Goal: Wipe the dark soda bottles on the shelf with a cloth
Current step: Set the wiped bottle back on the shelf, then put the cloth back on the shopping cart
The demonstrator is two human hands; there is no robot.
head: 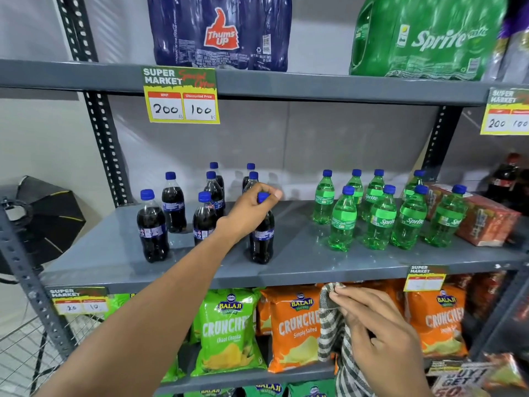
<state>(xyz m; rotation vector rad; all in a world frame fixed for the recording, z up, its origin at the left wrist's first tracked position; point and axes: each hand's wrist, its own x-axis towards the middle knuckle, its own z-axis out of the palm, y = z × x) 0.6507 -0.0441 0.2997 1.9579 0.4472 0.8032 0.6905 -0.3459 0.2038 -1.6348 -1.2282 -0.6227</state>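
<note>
A grey metal shelf [114,253] holds a cluster of dark soda bottles [153,227] with blue caps on its left half. The left hand [252,209] reaches up to the front-right bottle [262,239] of that cluster, fingers [272,191] closed around its neck and cap while it stands upright on the shelf. Green soda bottles [380,219] stand well apart to the right. Lower down, the right hand [378,330] grips a grey striped cloth [329,325], fingers closed on it, in front of orange and green chip bags [226,330] on the shelf below. Yellow price tags [181,94] hang from the shelf edges.
</note>
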